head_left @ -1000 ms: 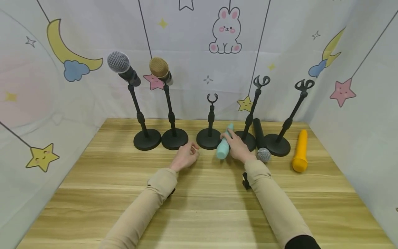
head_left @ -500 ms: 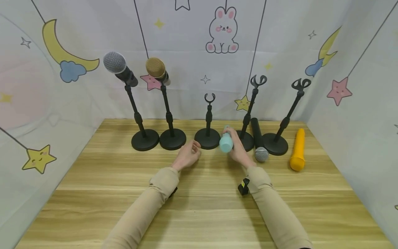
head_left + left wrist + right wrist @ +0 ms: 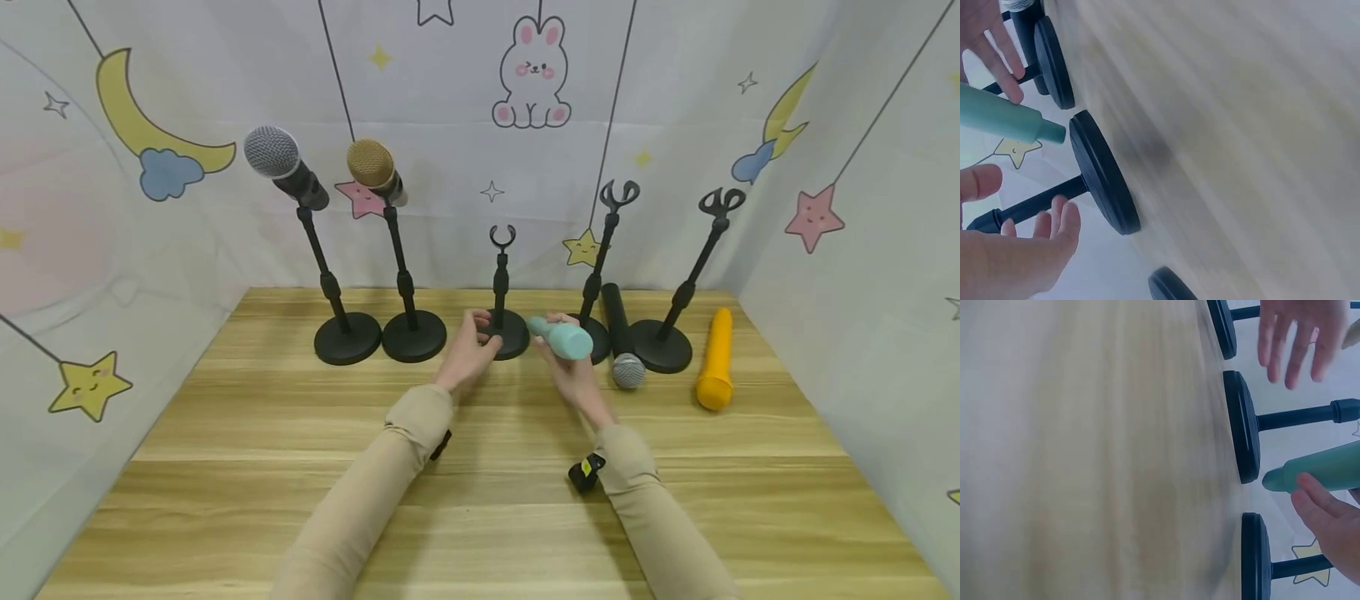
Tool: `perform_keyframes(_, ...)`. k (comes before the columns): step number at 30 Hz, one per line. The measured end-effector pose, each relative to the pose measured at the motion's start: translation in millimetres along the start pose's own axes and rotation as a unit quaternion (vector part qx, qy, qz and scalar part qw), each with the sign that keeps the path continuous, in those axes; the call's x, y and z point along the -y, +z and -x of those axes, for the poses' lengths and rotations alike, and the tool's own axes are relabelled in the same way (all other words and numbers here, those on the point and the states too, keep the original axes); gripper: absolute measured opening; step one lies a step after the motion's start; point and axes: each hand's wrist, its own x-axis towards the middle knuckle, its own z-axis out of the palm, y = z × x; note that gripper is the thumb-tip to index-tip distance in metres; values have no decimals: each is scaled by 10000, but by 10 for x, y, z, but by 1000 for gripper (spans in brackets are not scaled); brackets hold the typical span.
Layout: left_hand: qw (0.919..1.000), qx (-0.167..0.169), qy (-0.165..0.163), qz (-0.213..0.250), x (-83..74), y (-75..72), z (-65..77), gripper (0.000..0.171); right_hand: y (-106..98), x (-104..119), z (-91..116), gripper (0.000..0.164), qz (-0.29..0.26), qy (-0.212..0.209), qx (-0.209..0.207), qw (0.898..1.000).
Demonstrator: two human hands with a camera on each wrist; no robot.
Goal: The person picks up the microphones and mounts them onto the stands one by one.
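Teal microphone, orange microphone, 5 black stands, beige sleeves, wood-grained table

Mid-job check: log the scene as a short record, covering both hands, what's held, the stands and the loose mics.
Right hand: holding the teal microphone
Teal microphone: narrow end toward the middle stand
Left hand: at the middle stand, holding nothing; contact unclear
Mounted: silver-headed microphone on the far-left stand, gold-headed microphone on the second stand
Stands without a microphone: middle stand, fourth stand, far-right stand
Lying on table: black microphone between the fourth and far-right stands; orange microphone at right
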Motion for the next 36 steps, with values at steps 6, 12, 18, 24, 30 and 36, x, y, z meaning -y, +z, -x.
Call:
perform_keyframes(6,9987,-332,282,282,-67,45,-121,53,-4,-17,73,34,-476,424,-190,9978)
perform_keyframes(12,9976,-417,427,354,-160,77,-198,61,-22,4,108,33,-519,581,-360,9963)
perform_keyframes(18,9979,-306,381,413,-212,82,-259,69,-34,28,116,33,-628,599,-383,9955)
perform_keyframes(24,9975,-213,338,583,-263,72,-291,74,-22,47,116,35,-933,443,-497,9934)
perform_keyframes(30,9977,-117,328,574,-310,57,-302,74,-19,48,115,31,-1087,528,-964,9880)
perform_keyframes(36,9992,-133,364,31,-350,67,-275,65,-17,80,106,25,-1000,447,-1655,9801)
